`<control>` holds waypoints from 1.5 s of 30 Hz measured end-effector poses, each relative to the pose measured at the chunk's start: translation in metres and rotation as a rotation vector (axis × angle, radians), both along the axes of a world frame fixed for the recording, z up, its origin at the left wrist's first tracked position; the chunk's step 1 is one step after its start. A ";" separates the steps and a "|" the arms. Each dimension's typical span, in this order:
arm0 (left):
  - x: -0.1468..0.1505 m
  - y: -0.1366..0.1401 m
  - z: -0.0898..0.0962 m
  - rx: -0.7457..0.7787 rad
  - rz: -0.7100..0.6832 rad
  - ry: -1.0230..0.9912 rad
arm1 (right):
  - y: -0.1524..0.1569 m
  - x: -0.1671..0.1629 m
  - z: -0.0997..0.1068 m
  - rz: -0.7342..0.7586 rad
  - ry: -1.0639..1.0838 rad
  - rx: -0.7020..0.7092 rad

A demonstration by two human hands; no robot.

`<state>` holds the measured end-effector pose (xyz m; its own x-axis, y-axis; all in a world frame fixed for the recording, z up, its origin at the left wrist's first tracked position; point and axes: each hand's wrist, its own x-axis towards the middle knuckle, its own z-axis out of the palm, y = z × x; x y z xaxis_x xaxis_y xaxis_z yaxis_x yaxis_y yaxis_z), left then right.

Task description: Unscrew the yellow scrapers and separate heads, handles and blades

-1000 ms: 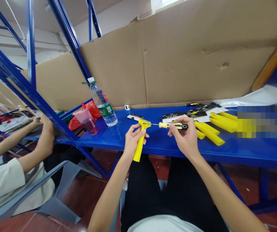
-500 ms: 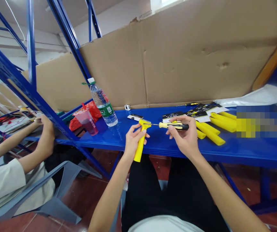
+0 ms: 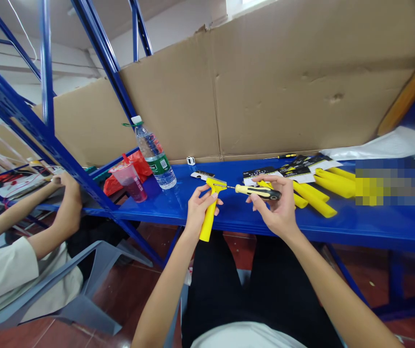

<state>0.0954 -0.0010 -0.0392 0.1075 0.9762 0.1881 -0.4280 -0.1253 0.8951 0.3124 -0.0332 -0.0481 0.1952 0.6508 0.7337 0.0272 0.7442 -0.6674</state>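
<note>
My left hand [image 3: 197,208] is wrapped round the handle of a yellow scraper [image 3: 208,220], tilted with its T-shaped head upward. In my right hand [image 3: 281,210] is a screwdriver [image 3: 257,192] with a pale yellow and black handle, gripped between thumb and fingers. Its shaft points left, and the tip meets the side of the scraper's head. Any screw there is too small to make out. Just behind the head lies a small black-and-white packet [image 3: 203,175] on the blue table.
Several yellow handles [image 3: 318,198] and black packaging cards [image 3: 296,169] lie to the right, with another screwdriver [image 3: 286,156] behind. A water bottle [image 3: 158,162] and a pink cup [image 3: 133,186] stand left. Cardboard [image 3: 265,96] walls the back. A co-worker's arm [image 3: 64,203] is at far left.
The screwdriver's handle has shifted slightly left and tilted down at its butt end, and my right fingers have changed position on it. The scraper has barely moved.
</note>
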 end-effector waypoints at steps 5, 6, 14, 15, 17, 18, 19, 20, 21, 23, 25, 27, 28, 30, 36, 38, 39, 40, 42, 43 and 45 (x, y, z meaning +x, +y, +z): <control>0.000 0.001 0.002 -0.014 0.008 -0.001 | 0.002 -0.002 -0.002 -0.005 0.017 -0.048; 0.000 0.001 0.002 -0.012 0.008 0.001 | 0.003 -0.001 -0.002 -0.018 0.030 -0.055; 0.000 -0.001 0.001 -0.002 0.016 0.017 | -0.001 0.000 0.002 0.028 -0.012 -0.015; 0.000 -0.001 0.001 -0.005 0.016 0.017 | -0.002 0.000 0.001 0.032 -0.020 -0.015; 0.000 0.000 0.001 -0.007 0.013 0.019 | -0.001 -0.001 0.001 0.012 -0.014 -0.025; 0.000 0.000 0.001 -0.008 0.014 0.019 | 0.000 -0.001 0.000 -0.005 -0.002 -0.033; 0.000 0.000 0.000 -0.006 0.014 0.019 | 0.002 -0.001 0.000 -0.022 0.013 -0.041; 0.000 0.001 0.000 -0.002 0.013 0.019 | 0.004 0.000 -0.001 -0.034 0.029 -0.047; 0.000 0.001 -0.001 0.003 0.012 0.017 | 0.006 0.000 -0.001 -0.039 0.043 -0.052; 0.000 0.001 -0.002 0.013 0.005 0.015 | 0.008 0.001 -0.002 -0.029 0.056 -0.052; 0.000 0.000 -0.002 0.015 0.004 0.014 | 0.006 0.001 -0.001 -0.014 0.046 -0.046; 0.000 0.000 -0.002 0.006 0.012 0.013 | 0.003 0.001 0.000 0.004 0.014 -0.043; 0.000 0.000 -0.001 0.001 0.015 0.012 | 0.002 0.000 0.001 0.006 -0.003 -0.046; -0.001 0.000 -0.001 -0.002 0.015 0.011 | 0.001 -0.001 0.001 -0.010 -0.012 -0.051; 0.000 -0.002 -0.002 0.024 0.003 0.020 | 0.007 0.001 0.000 -0.072 0.039 -0.059; 0.001 -0.002 -0.001 0.025 0.014 0.025 | 0.005 0.001 0.001 -0.051 0.016 -0.042; 0.001 -0.002 -0.001 0.020 0.020 0.026 | 0.004 0.000 0.001 -0.034 -0.001 -0.033; 0.001 -0.002 0.000 0.014 0.024 0.026 | 0.003 0.000 0.001 -0.022 -0.016 -0.029; 0.000 -0.001 0.001 0.005 0.020 0.022 | 0.002 -0.001 0.001 -0.023 -0.025 -0.038; 0.000 -0.001 0.001 0.003 0.013 0.021 | 0.003 -0.001 0.000 -0.037 -0.018 -0.050; 0.000 -0.001 0.002 -0.001 0.003 0.016 | 0.005 0.000 -0.001 -0.077 0.014 -0.077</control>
<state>0.0950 -0.0016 -0.0371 0.1077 0.9767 0.1854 -0.4134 -0.1256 0.9018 0.3124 -0.0280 -0.0493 0.2564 0.6883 0.6786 0.0724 0.6864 -0.7236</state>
